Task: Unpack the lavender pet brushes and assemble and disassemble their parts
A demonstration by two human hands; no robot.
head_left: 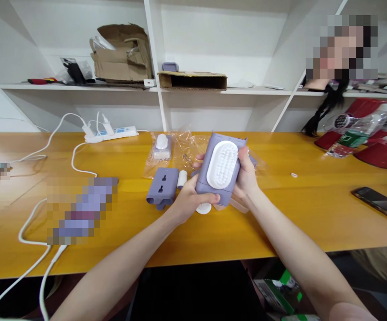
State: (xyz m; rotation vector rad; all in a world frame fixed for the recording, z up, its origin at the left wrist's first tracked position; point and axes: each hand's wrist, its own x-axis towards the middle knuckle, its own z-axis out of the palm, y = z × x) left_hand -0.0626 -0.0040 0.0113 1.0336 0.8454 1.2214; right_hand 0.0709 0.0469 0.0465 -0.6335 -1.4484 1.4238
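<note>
Between my hands is a purple plastic box (225,197) with a white oval plate (223,165) full of small bumps or bristles on its front. My left hand (190,196) grips its lower left side, thumb across the bottom edge. My right hand (246,174) is closed on the right side, its fingers partly hidden behind. The box is tilted above the table. Left of it, a purple housing (167,182) with keyhole slots lies beside a small white cylinder (182,178). A white round piece (203,208) shows partly below my left hand.
Clear plastic wrap (187,149) and a purple-and-white part (162,147) lie behind. A power strip (113,133) with white cables stands left, near a blurred phone-like device (86,207). At right are a bottle (353,136), a dark phone (382,203) and a person (335,84).
</note>
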